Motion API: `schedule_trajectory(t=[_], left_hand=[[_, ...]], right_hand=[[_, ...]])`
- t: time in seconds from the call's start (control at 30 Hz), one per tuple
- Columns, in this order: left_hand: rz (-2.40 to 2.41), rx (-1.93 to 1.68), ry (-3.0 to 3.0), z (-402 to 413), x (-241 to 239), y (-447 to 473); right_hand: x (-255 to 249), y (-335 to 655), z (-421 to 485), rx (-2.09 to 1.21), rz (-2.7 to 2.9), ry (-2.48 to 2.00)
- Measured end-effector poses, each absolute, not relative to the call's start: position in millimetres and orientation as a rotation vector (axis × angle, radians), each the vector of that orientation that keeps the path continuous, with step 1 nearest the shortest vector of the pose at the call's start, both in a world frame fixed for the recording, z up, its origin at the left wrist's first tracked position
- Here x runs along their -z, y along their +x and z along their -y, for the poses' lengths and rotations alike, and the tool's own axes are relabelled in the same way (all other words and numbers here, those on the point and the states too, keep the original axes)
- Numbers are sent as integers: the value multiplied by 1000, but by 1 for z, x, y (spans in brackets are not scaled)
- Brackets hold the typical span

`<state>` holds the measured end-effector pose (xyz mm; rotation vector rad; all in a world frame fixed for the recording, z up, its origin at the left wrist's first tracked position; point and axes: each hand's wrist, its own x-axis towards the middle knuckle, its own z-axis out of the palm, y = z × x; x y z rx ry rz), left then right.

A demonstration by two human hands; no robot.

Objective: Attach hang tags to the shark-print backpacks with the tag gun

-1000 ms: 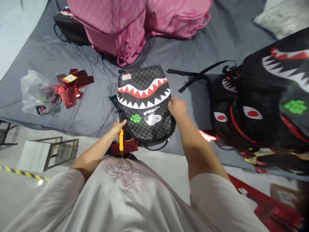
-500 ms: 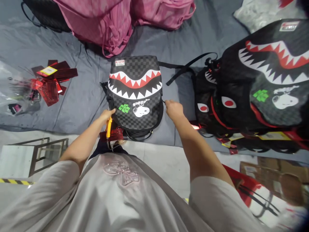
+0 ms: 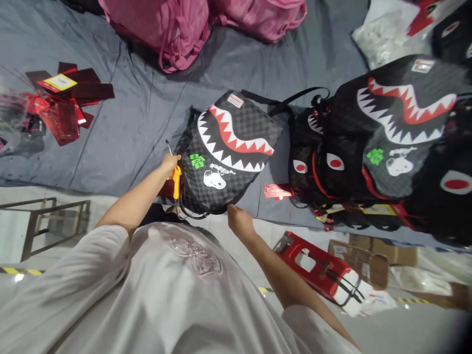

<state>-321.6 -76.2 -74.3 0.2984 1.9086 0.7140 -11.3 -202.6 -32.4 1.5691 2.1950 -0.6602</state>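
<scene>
A black-and-grey checked backpack (image 3: pixel 236 130) with a shark-mouth print, a green print and a white dog's head lies tilted on the grey-covered table. My left hand (image 3: pixel 171 164) is closed at its left side, around a tool with a yellow handle (image 3: pixel 176 184) and a thin pointed tip. The tool's exact kind does not show. Whether those fingers also grip the bag's side, I cannot make out. At the bag's bottom edge, my right hand (image 3: pixel 239 221) is closed on the backpack; its fingertips are partly hidden.
Several similar shark-mouth backpacks (image 3: pixel 405 123) stand at the right, with a red tag (image 3: pixel 277 191) beside them. Pink backpacks (image 3: pixel 162 24) lie at the back. Red tags (image 3: pixel 61 113) are piled at the left. A metal-framed stool (image 3: pixel 22 226) and a red-and-white object (image 3: pixel 313 265) are on the floor.
The backpack has turned, its top swinging to the right. My right hand has moved from its right side down to its bottom edge. My left hand still holds the yellow-handled tool.
</scene>
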Motion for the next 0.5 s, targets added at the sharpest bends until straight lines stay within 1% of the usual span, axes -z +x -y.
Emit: schedule_trajectory(t=[0.1, 0.23, 0.33, 0.4, 0.43, 0.5], left_hand=[[-1922, -679, 413, 69, 53, -335], [-1907, -618, 709, 103, -9, -364], [-1675, -260, 853, 159, -42, -378], [-1648, -82, 774, 196, -41, -375], [-1702, -90, 709, 210, -33, -370], [-1834, -260, 580, 225, -10, -357]], right_hand=[[30, -8, 201, 803, -2180, 1680], [26, 4, 200, 1053, -2126, 1909], [26, -5, 196, 1185, -2178, 1874], [27, -20, 188, 1261, -2239, 1794], [28, -29, 183, 1287, -2271, 1745], [30, -48, 171, 1302, -2328, 1662]])
